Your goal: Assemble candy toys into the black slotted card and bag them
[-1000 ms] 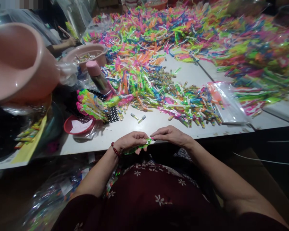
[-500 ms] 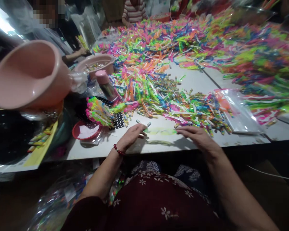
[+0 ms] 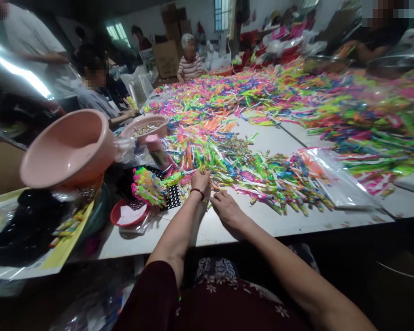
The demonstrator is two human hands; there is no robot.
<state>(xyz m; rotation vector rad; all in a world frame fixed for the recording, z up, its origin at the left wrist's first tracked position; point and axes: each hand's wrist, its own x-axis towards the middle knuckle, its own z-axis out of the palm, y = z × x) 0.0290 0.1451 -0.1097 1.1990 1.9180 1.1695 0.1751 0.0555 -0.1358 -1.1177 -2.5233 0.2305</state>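
My left hand (image 3: 200,181) reaches to the near edge of the pile of bright plastic-strip pieces with patterned short tubes (image 3: 207,154). Its fingers are bent together among the pieces, and what they grip is hidden. Just right of it and nearer to me, my right hand (image 3: 227,208) is low over the white table (image 3: 262,225), fingers curled and closed. I cannot make out anything in it. A fanned bundle of the same pieces (image 3: 149,186) lies to the left, by a black-and-white dotted mat (image 3: 174,197).
A red dish (image 3: 114,216) with paper, a pink-capped bottle (image 3: 158,154) and a large pink basin (image 3: 65,151) stand left. A smaller basin (image 3: 143,126) is behind. Clear plastic bags (image 3: 341,184) lie right. Co-workers sit around the table's far sides.
A yellow-green strip was stretched between my spread hands; it no longer shows. My right hand has moved left beside my left hand, which has reached forward to the pile. The view has tilted up.
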